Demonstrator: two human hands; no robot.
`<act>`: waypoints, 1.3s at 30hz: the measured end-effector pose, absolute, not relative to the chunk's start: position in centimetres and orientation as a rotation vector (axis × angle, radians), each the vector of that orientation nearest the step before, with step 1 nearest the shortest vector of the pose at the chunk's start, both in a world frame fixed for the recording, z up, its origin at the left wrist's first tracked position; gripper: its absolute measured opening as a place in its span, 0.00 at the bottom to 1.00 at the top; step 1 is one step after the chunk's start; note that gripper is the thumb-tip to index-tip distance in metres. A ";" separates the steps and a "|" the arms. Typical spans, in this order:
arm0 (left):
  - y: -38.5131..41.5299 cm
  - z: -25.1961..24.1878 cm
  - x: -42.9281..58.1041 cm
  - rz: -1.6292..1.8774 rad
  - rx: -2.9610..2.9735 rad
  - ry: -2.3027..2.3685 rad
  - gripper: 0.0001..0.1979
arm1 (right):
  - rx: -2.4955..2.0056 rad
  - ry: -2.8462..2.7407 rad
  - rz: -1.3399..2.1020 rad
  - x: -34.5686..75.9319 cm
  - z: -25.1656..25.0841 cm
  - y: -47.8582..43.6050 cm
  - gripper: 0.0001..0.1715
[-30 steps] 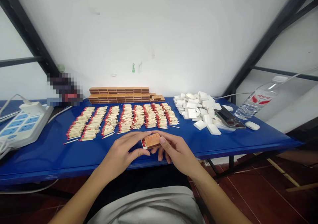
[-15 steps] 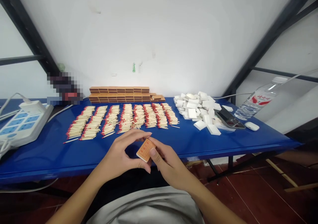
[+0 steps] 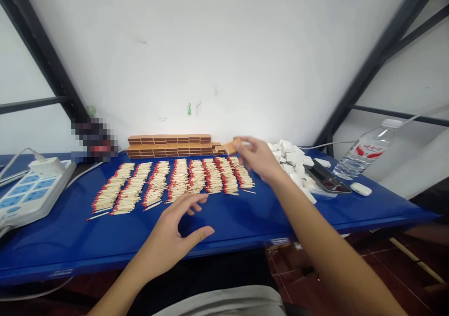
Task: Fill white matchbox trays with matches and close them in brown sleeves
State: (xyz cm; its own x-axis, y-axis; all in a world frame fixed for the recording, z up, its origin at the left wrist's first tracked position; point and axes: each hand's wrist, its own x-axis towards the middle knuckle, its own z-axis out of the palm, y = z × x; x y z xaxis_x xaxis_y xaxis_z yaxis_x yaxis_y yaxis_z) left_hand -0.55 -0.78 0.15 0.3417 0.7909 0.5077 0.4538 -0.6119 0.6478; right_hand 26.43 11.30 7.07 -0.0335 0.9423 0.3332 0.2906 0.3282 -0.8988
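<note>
A small orange matchbox [image 3: 231, 146] is pinched in the fingers of my right hand [image 3: 257, 158], close to the right end of the stacked matchboxes [image 3: 170, 146] along the wall. My arm hides part of the white pieces behind it. Over the front of the blue table, my left hand [image 3: 177, 232] is open, thumb and fingers apart, with nothing in it. Beyond its fingertips lie several rows of red-tipped matches [image 3: 178, 180]. A pile of small white box-like pieces [image 3: 294, 154] sits to the right of my right hand.
On the right of the blue table [image 3: 231, 222] are a dark phone [image 3: 328, 178], a white rounded case [image 3: 360, 189] and a tilted water bottle [image 3: 368, 150]. A power strip [image 3: 31, 190] with cables occupies the left end. Dark metal frame bars [image 3: 379, 54] rise at both sides.
My right hand has carried the matchbox away from my left hand, forward to the stack's right end. My left hand has let go and opened. The view has tilted slightly up.
</note>
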 end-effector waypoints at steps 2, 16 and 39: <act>-0.9 0.1 -0.6 1.089 2.254 1.096 0.25 | -1.440 -1.448 0.614 27.8 8.1 17.5 0.23; -1.0 0.5 -0.6 0.968 2.282 1.011 0.14 | -1.903 -1.616 0.299 28.3 2.6 28.2 0.19; -0.9 0.6 -0.5 0.919 2.287 0.989 0.10 | -1.948 -1.786 0.201 23.6 3.5 24.9 0.33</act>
State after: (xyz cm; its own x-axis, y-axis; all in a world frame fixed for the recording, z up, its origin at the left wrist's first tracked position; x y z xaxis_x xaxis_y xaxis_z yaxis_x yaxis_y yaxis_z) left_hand -0.47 -0.90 0.57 0.5129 0.7658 0.3879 0.4428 -0.6231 0.6447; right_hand 23.57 24.88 3.52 0.1345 0.9677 0.2134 0.8962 -0.0270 -0.4428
